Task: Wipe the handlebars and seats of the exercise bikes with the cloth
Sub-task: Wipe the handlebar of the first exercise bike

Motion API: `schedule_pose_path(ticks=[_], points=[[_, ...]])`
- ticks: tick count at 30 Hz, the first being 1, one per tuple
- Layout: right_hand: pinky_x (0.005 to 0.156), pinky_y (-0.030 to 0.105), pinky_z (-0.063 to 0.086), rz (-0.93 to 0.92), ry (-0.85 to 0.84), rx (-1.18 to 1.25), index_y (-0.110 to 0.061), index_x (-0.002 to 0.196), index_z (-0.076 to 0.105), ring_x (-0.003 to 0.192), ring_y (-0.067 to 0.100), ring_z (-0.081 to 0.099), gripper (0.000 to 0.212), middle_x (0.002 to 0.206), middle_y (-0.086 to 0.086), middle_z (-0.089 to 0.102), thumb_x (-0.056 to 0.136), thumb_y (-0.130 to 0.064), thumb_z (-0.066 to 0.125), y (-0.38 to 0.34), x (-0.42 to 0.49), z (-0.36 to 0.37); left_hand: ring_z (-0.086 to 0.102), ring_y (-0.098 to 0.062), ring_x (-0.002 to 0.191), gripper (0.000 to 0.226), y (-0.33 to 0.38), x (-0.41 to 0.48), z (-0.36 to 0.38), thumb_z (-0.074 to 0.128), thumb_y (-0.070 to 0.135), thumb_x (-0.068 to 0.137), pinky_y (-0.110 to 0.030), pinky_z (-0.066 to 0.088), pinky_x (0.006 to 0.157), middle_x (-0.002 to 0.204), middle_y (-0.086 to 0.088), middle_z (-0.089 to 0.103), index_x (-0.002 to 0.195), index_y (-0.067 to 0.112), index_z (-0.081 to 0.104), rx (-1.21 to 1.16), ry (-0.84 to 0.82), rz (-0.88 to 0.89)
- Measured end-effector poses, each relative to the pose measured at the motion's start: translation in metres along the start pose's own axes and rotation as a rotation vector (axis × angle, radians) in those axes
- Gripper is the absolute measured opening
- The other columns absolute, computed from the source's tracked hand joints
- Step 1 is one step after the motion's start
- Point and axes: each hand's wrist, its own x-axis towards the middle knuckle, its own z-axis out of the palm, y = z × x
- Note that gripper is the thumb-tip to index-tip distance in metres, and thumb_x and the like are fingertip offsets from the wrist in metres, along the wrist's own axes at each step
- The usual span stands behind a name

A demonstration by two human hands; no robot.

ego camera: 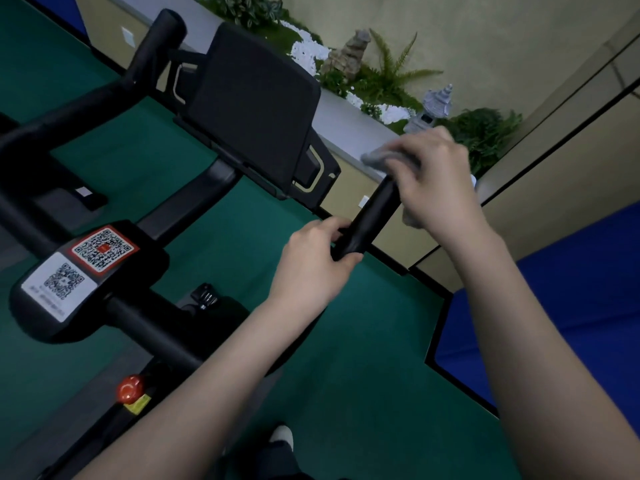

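The black padded handlebar horn [370, 220] on the right side of the exercise bike is gripped at its near end by the left hand [311, 261], whose fingers are curled round it. This hold is judged to steady the bar against the rubbing. The crumpled grey cloth [375, 157] is clamped in the fingers of the right hand [436, 178] and pressed over the far tip of the same horn, so that the tip is wrapped and can be wiped all round. The dark rectangular console screen [252, 109] is seen to the left, apart from both hands. The matching black horn [156, 46] at the far left is touched by neither hand, and no seat is shown, so much of the task is judged to remain.
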Motion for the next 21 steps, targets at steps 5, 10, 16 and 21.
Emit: schedule_pose_path(ticks=[5,10,16,21], points=[[0.085,0.025,0.046,0.455,0.078,0.729,-0.01,0.097,0.061,0.092,0.013,0.059,0.011,0.096,0.003,0.063,0.097,-0.009,0.05,0.029,-0.008,0.01,0.057,-0.013,0.095,0.041,-0.001,-0.001,0.002,0.073,0.028,0.081,-0.024,0.044,0.081,0.105,0.005,0.063,0.121,0.03,0.061,-0.04,0.005,-0.018],[0.065,0.021,0.051,0.667,0.237,1.265,-0.012,0.092,0.057,0.071,0.008,0.063,0.012,0.082,0.0,0.068,0.098,-0.007,0.048,0.027,-0.048,0.041,0.057,-0.009,0.093,0.042,-0.003,0.0,0.003,0.075,0.027,0.08,-0.015,0.037,0.074,0.104,0.007,0.063,0.12,0.032,0.062,-0.069,0.006,-0.035],[0.066,0.025,0.054,0.74,0.34,1.417,-0.008,0.095,0.058,0.073,0.01,0.066,0.013,0.08,0.0,0.07,0.097,-0.002,0.047,0.017,-0.05,0.057,0.057,-0.008,0.094,0.043,-0.003,0.002,0.001,0.075,0.025,0.08,-0.008,0.035,0.068,0.107,0.005,0.064,0.121,0.03,0.062,-0.062,0.003,-0.006],[0.069,0.024,0.055,0.751,0.336,1.33,-0.01,0.091,0.059,0.076,0.01,0.068,0.015,0.079,-0.004,0.073,0.095,0.001,0.05,0.004,-0.074,0.072,0.057,-0.006,0.091,0.044,-0.002,0.002,0.0,0.075,0.026,0.08,0.0,0.035,0.068,0.107,0.004,0.065,0.121,0.029,0.062,-0.027,0.003,0.019]])
